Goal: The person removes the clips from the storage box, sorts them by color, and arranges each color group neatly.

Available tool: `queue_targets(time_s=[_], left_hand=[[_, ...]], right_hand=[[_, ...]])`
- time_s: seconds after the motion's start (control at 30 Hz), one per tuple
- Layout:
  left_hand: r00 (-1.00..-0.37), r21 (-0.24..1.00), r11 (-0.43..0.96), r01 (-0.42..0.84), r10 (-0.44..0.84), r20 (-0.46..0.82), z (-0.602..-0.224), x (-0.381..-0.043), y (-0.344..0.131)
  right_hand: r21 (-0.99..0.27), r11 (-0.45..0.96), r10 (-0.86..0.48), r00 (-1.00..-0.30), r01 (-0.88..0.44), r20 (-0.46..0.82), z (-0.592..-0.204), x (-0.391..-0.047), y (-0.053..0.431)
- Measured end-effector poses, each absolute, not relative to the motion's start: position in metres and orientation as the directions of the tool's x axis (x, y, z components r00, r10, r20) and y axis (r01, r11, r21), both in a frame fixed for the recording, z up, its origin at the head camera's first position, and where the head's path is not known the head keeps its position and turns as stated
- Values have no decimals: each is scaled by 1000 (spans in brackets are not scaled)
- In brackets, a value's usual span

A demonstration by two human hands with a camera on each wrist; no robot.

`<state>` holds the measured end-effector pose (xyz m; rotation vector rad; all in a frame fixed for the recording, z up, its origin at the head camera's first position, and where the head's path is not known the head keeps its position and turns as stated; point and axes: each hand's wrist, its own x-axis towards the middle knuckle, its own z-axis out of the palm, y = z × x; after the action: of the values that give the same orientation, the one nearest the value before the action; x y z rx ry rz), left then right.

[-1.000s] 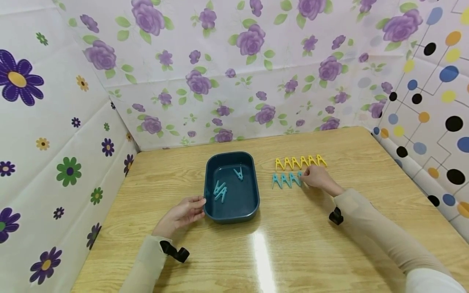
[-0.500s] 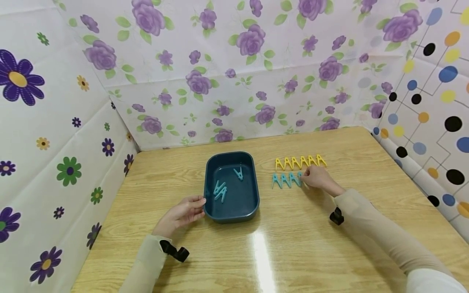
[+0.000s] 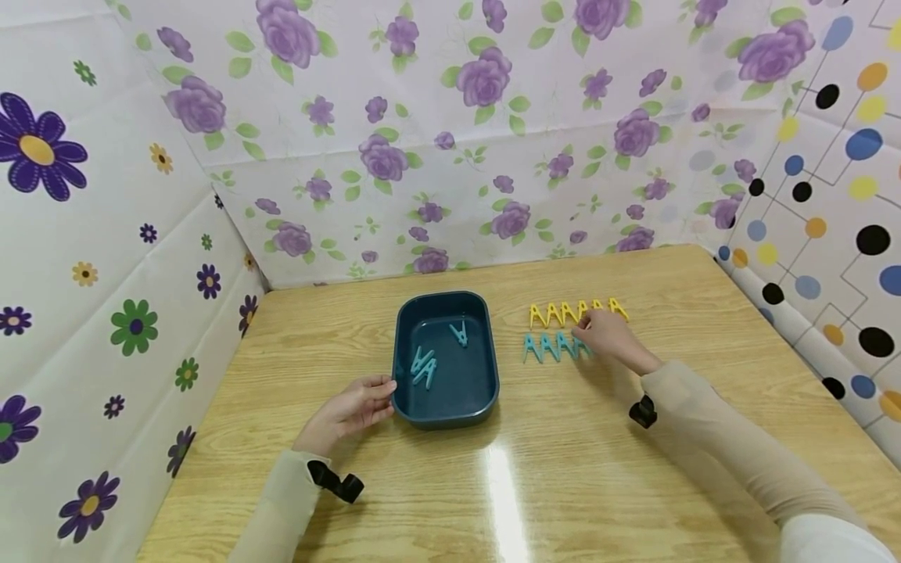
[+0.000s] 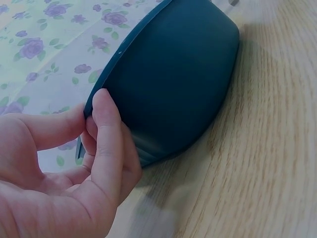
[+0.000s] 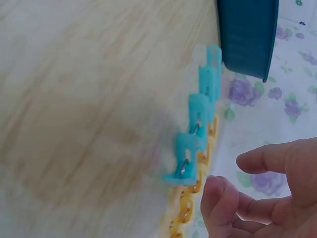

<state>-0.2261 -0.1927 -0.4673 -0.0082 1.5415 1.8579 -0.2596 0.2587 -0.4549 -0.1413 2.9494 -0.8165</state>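
Observation:
A dark teal plastic tub (image 3: 450, 414) sits on the table, with three blue clothespins inside, one of them a clothespin near its far end (image 3: 459, 334). My left hand (image 3: 352, 410) pinches the tub's left rim between thumb and fingers, plain in the left wrist view. To the right of the tub stands a row of several blue clothespins (image 3: 547, 346), legs spread. Behind it runs a row of several yellow clothespins (image 3: 551, 313). Just over the rightmost blue clothespin (image 5: 187, 156) is my right hand (image 3: 612, 338), its thumb and fingertips parted around nothing.
The wooden table (image 3: 563, 469) ends at a floral cloth backdrop (image 3: 436, 156) behind. Patterned cloths also hang at the left and right sides. A black wrist camera (image 3: 336, 481) is strapped to my left wrist, another (image 3: 644, 411) to my right.
My right hand has let go of the rightmost blue clothespin and risen slightly, leaving it standing in the row. My left hand and the tub stay in place.

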Motion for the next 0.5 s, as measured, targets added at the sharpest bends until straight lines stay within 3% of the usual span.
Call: queue_targets(time_s=[0.23, 0.5], left_hand=[[-752, 858, -27, -513, 496, -434, -469, -226, -193], [-759, 859, -24, -511, 482, -438, -468, -226, -192]], right_hand=[[-534, 835, -139, -990, -131, 26, -445, -260, 248], [-549, 830, -130, -991, -102, -11, -435, -261, 235]])
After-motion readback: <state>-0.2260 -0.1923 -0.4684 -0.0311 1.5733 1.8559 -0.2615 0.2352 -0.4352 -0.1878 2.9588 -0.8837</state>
